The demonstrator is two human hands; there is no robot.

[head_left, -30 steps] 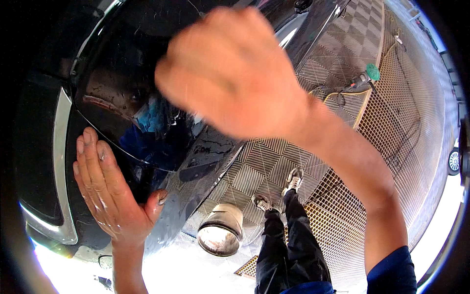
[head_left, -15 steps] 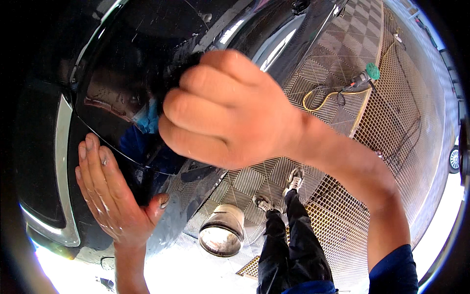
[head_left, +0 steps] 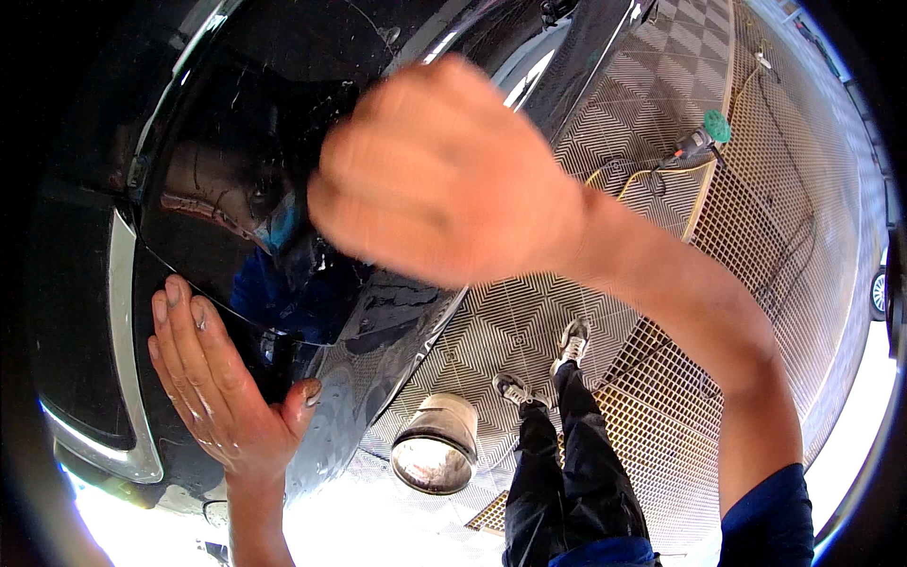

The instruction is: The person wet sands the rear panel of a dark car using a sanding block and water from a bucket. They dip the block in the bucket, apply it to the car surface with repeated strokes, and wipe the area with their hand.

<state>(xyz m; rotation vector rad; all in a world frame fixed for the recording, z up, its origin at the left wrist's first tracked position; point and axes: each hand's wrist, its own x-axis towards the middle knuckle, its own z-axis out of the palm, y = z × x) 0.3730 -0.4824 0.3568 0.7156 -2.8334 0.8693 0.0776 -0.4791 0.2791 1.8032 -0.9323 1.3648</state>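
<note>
My left hand (head_left: 213, 383) lies flat with fingers stretched out and wet spots on its skin, on the glossy black car bodywork (head_left: 350, 52) beside a thin seam. A silver trim strip (head_left: 123, 312) runs to its left. My right hand (head_left: 439, 175) is a curled, motion-blurred fist over the same black panel, higher and to the right; whatever is under its fingers is hidden. Wet streaks and reflections show on the paint around both hands.
A bucket (head_left: 439, 420) stands on patterned floor tiles (head_left: 510, 369) beside my shoes. A power tool with a green pad (head_left: 714, 128) and yellow cord lies at the upper right near metal grating (head_left: 746, 208). A car wheel (head_left: 879, 293) shows at the far right edge.
My right fist moved down across the panel, then back up a little. My left hand stays on the bodywork, appearing slightly lower in the picture as the view shifts.
</note>
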